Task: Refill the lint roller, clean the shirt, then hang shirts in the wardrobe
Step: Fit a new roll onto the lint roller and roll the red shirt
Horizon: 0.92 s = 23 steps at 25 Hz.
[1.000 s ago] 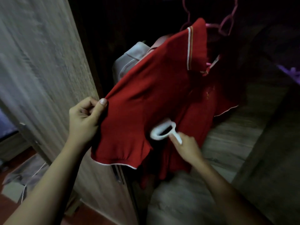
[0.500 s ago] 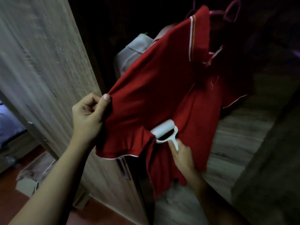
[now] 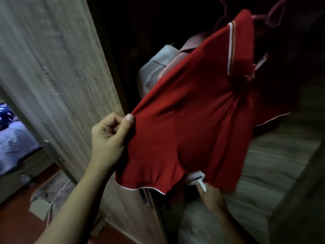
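A red polo shirt (image 3: pixel 191 117) with white trim hangs on a pink hanger (image 3: pixel 274 20) inside the dark wardrobe. My left hand (image 3: pixel 109 138) pinches the edge of its sleeve and pulls the cloth out taut to the left. My right hand (image 3: pixel 210 195) grips the handle of a white lint roller (image 3: pixel 196 178), which sits low under the sleeve's hem, partly hidden by red cloth. A grey shirt (image 3: pixel 158 67) hangs just behind the red one.
The wardrobe's wooden door (image 3: pixel 58 73) stands open on the left, close to my left hand. A wooden shelf (image 3: pixel 263 164) lies below the shirts. On the floor at lower left lies grey cloth (image 3: pixel 52 191). A bed with blue bedding (image 3: pixel 12 136) shows at far left.
My right hand has drawn the lint roller down the shirt, from mid-body to under the sleeve's hem. My left hand keeps its hold on the sleeve.
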Tool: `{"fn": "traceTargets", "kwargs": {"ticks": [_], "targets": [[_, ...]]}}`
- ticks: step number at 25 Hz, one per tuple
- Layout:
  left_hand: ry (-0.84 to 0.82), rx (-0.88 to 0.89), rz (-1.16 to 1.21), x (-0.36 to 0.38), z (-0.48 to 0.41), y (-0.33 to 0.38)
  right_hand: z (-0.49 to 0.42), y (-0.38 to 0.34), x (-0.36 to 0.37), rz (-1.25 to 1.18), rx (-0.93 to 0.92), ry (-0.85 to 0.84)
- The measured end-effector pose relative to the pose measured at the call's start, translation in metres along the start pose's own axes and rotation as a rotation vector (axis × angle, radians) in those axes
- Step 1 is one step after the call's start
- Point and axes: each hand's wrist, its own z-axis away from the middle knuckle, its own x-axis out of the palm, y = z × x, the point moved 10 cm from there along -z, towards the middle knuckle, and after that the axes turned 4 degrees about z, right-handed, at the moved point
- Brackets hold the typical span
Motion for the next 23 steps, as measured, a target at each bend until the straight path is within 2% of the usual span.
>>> {"fn": "traceTargets", "kwargs": {"ticks": [2, 6, 8, 10, 12, 17, 19, 23], "targets": [[0.027, -0.001, 0.013, -0.001, 0.003, -0.002, 0.007, -0.008, -0.038, -0.115, -0.073, 0.120], [0.062, 0.001, 0.027, 0.000, 0.004, -0.003, 0.038, -0.052, -0.179, -0.408, -0.289, 0.524], [0.066, -0.004, 0.021, -0.001, 0.004, -0.004, 0.038, -0.065, -0.214, -0.489, -0.382, 0.621], [0.065, -0.012, 0.021, -0.002, 0.006, -0.005, 0.026, -0.069, -0.207, -0.458, -0.393, 0.603], [0.061, -0.011, 0.015, -0.002, 0.007, -0.004, 0.005, -0.057, -0.165, -0.384, -0.338, 0.501], [0.045, 0.006, -0.029, -0.005, 0.004, -0.005, -0.034, 0.038, -0.035, -0.110, 0.025, 0.168], [0.040, 0.002, -0.022, -0.004, 0.003, -0.004, -0.032, 0.053, -0.038, -0.165, 0.072, 0.211], [0.052, -0.001, -0.011, -0.004, 0.003, -0.003, -0.014, 0.002, -0.141, -0.434, -0.123, 0.492]]}}
